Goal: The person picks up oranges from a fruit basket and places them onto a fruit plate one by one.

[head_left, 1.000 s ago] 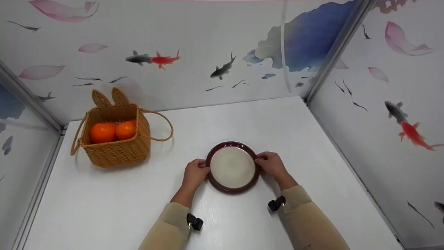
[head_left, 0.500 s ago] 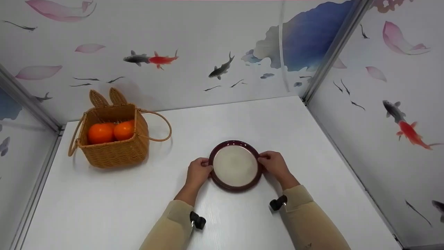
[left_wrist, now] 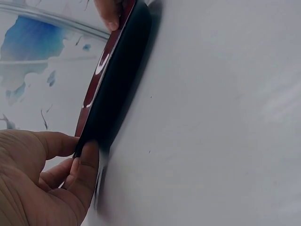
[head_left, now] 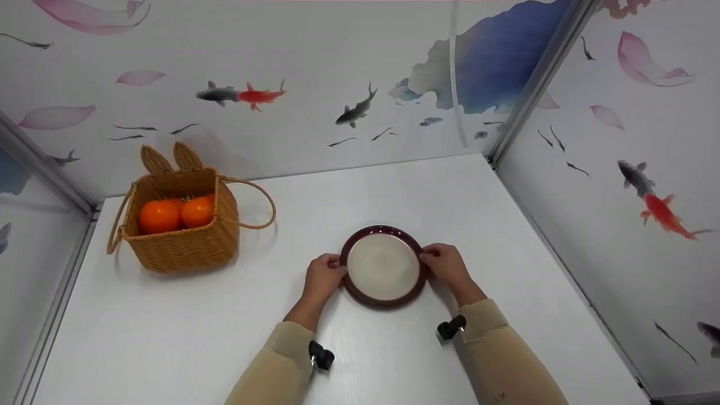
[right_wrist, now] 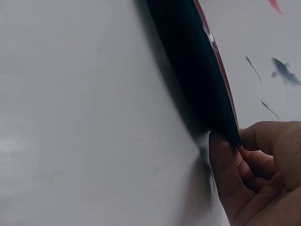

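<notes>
At far left, the wicker basket (head_left: 185,256) stands on the white table (head_left: 169,337), well apart from both hands; its walls presumably serve to keep the orange fruits (head_left: 160,217) from rolling. To its right, the left hand (head_left: 322,278) pinches the left rim of the plate (head_left: 383,267), thumb above and fingertips below. The plate is between the hands, near mid-table, right of the basket. The right hand (head_left: 448,267) pinches the opposite rim in the same manner. This two-sided hold probably balances the load and limits tilting; gripping only the rim leaves the cream face uncovered.

Orientation: the cream face points upward and the dark underside faces the table. The plate is round, so it has no long axis; the line between the two grips runs left to right. Contact between base and table cannot be confirmed.
</notes>
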`<state>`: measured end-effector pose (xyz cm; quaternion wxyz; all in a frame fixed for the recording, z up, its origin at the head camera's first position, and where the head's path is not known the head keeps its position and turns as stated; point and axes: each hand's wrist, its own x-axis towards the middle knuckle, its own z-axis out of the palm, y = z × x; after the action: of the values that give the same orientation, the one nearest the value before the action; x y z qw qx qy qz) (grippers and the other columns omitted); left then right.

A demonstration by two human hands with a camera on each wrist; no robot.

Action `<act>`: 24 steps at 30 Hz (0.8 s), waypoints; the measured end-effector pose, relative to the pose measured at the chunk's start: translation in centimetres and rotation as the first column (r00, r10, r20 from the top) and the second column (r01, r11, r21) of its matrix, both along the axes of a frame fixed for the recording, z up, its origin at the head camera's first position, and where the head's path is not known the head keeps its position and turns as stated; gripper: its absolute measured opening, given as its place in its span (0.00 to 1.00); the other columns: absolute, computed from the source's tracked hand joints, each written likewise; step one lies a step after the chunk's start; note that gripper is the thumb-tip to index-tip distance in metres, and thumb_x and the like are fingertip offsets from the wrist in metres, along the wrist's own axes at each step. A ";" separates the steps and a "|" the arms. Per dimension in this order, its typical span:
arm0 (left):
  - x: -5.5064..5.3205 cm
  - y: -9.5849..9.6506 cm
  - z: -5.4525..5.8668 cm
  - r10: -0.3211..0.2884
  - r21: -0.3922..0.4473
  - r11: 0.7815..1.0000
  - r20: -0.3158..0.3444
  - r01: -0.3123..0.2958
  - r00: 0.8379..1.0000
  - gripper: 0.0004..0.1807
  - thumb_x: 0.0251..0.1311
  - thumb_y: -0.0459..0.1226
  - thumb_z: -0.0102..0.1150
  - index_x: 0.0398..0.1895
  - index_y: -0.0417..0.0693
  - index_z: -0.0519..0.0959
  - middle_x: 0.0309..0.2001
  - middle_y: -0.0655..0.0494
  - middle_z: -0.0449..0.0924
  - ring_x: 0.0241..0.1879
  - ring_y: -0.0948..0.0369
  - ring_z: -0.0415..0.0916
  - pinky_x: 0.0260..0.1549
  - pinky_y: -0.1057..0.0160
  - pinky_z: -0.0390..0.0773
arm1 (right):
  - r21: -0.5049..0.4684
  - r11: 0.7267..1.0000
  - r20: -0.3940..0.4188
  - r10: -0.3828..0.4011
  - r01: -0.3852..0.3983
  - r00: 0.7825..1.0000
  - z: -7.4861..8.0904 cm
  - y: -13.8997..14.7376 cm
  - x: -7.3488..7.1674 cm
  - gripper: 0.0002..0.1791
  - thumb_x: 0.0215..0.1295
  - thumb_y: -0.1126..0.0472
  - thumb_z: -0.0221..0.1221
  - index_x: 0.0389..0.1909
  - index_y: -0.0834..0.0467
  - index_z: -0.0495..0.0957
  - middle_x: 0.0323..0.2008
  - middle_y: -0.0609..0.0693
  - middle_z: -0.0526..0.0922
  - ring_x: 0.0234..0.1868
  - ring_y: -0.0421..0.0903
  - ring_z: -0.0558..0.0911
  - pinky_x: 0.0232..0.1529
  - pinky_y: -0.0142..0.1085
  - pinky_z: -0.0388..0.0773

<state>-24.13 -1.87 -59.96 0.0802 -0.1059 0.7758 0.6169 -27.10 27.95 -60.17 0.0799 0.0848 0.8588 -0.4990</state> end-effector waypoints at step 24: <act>0.6 -4.7 4.5 0.016 -0.155 0.988 -0.087 -0.029 0.996 0.23 0.71 0.41 0.58 0.65 0.38 0.77 0.49 0.46 0.81 0.42 0.53 0.85 0.40 0.61 0.86 | 0.019 0.999 -0.007 -0.030 0.031 1.000 -0.4 -0.2 0.2 0.14 0.70 0.62 0.63 0.51 0.65 0.83 0.42 0.57 0.86 0.34 0.42 0.81 0.34 0.30 0.79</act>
<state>-23.55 -6.58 -55.43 0.0317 -0.0942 0.8230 0.5592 -26.92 27.76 -60.56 0.0684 0.0968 0.8624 -0.4921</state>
